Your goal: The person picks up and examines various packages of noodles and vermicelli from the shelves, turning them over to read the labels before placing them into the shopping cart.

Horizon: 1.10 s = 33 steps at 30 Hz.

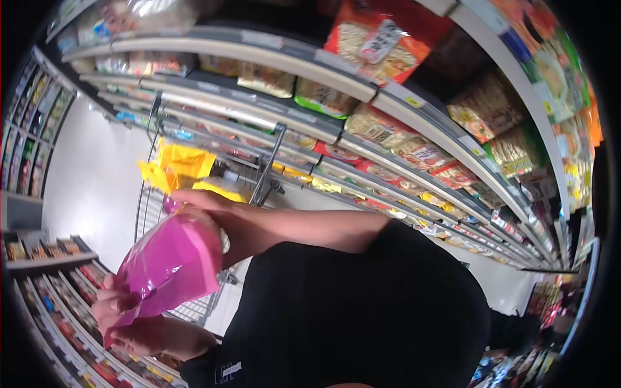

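Both my hands are on a glossy pink plastic packet (171,262), held tilted in front of my body. My right hand (210,210) closes around its upper end, with the fingers partly hidden behind it. At the lower corner, my left hand (119,317) pinches the packet between thumb and fingers. What is inside the packet cannot be seen. Just beyond my right hand, yellow packets (184,165) lie in a wire shopping cart (275,152).
Long store shelves (284,52) with packaged noodles run along the upper right. A red noodle packet (381,45) sits near the front of one shelf. More stocked shelves (58,310) stand at lower left. Pale aisle floor (90,161) stretches beyond the cart.
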Each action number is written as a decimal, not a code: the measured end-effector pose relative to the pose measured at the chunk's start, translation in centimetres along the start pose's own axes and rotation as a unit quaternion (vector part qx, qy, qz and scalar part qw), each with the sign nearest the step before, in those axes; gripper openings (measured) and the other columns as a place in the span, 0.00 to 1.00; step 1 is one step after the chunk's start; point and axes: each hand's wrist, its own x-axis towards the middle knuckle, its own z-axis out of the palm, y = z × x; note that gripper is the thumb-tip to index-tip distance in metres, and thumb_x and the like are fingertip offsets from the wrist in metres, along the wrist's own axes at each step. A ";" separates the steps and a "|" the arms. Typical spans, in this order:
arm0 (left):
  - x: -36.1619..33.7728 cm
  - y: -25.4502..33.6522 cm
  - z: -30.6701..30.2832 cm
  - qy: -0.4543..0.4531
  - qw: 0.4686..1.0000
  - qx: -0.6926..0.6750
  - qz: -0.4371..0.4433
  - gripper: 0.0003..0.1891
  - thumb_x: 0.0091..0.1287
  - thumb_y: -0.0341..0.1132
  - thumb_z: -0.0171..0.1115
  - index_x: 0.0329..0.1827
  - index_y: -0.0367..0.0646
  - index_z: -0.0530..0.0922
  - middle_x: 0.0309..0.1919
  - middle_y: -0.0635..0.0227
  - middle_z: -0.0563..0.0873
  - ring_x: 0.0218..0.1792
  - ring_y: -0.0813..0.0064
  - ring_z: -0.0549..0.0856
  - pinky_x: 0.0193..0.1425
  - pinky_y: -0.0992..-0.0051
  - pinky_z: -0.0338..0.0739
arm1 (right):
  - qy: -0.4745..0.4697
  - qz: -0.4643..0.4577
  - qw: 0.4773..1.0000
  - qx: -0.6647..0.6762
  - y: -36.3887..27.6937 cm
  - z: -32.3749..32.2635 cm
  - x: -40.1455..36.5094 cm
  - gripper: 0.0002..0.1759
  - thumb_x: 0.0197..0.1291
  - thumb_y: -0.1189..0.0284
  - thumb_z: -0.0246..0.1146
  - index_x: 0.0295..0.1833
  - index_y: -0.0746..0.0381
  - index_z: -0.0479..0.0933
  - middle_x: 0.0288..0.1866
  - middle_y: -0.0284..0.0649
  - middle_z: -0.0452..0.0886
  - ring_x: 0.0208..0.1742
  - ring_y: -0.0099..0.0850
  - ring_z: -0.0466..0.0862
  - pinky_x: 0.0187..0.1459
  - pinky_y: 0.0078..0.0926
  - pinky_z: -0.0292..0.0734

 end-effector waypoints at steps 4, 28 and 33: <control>2.4 -0.4 10.6 -0.050 0.993 -0.110 -0.016 0.23 0.84 0.49 0.50 0.42 0.37 0.80 0.39 0.60 0.79 0.40 0.64 0.80 0.68 0.50 0.77 | 0.072 0.120 0.985 -0.096 -6.4 -7.1 -5.1 0.71 0.37 0.64 0.90 0.84 0.61 0.52 0.79 0.49 0.66 0.81 0.44 0.68 0.80 0.40 0.62; 2.5 -0.5 50.1 -0.417 0.874 -0.223 -0.108 0.44 0.62 0.35 0.82 0.76 0.35 0.62 0.66 0.53 0.77 0.67 0.59 0.82 0.71 0.60 0.78 | 0.466 -0.011 0.734 -0.494 -20.8 -31.5 -24.7 0.49 0.52 0.69 0.82 0.76 0.63 0.63 0.74 0.49 0.71 0.73 0.41 0.77 0.71 0.42 0.79; 3.4 -0.7 52.0 -0.378 0.905 -0.180 -0.070 0.35 0.64 0.24 0.77 0.69 0.37 0.64 0.59 0.59 0.78 0.65 0.66 0.82 0.72 0.61 0.79 | 0.472 0.015 0.742 -0.476 -21.7 -34.1 -23.0 0.61 0.36 0.64 0.92 0.74 0.66 0.61 0.67 0.45 0.78 0.66 0.36 0.81 0.68 0.36 0.78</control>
